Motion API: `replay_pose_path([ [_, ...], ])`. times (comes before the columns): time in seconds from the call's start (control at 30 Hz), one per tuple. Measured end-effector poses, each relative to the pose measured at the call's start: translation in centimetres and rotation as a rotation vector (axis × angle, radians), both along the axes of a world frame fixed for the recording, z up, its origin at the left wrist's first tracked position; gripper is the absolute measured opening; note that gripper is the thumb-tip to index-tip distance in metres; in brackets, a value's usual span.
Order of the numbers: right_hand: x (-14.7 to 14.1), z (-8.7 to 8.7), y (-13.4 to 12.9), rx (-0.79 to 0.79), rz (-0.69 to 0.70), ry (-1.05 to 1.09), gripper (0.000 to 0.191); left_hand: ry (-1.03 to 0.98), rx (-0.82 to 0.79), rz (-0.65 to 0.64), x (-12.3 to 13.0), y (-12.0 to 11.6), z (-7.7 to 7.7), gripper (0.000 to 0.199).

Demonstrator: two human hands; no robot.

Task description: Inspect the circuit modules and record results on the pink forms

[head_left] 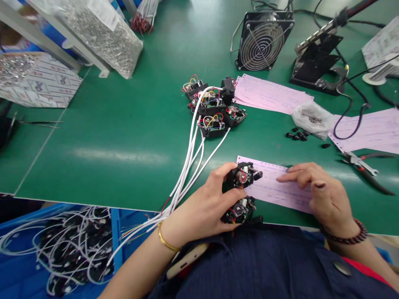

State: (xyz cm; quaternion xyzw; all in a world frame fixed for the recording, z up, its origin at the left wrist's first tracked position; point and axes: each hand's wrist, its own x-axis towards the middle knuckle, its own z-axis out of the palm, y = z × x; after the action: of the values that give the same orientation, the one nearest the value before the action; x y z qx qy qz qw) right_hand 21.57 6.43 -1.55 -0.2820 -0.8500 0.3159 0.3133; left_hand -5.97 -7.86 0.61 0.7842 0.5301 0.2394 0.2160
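Observation:
My left hand (210,201) is closed around two small black housings with circuit boards and motors inside. The upper black housing (241,176) sits between thumb and fingers, and the lower black housing (240,211) is below the thumb, near the bench edge. A pink handwritten sheet (271,189) lies on the bench just right of them. Over its right part is my right hand (321,189), index finger extended and thumb apart, with nothing visible in it. Further up the bench, several similar wired housings (212,104) stand in a cluster, white cables (190,166) trailing toward my left forearm.
A metal-grilled fan (262,41) and a black stand (321,62) stand at the back. Pink papers (271,93), a bag of small screws (311,118), black caps (301,136) and pliers (368,166) lie to the right. Blue bins (116,236) with cabled parts sit below the left edge.

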Motion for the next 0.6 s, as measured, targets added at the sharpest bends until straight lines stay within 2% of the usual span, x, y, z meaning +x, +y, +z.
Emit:
replay_pose_path([
  [0.17, 0.06, -0.02, 0.02, 0.007, 0.001, -0.010, 0.043, 0.022, -0.066, 0.050, -0.11, 0.17, 0.35, 0.059],
  [0.4, 0.16, -0.09, -0.04, -0.004, -0.006, 0.003, 0.043, -0.009, -0.116, 0.092, 0.35, -0.06, 0.44, 0.054],
  [0.6, 0.10, 0.03, -0.11, -0.042, -0.022, 0.012, 0.042, -0.041, -0.056, 0.075, 0.72, -0.10, 0.64, 0.049],
])
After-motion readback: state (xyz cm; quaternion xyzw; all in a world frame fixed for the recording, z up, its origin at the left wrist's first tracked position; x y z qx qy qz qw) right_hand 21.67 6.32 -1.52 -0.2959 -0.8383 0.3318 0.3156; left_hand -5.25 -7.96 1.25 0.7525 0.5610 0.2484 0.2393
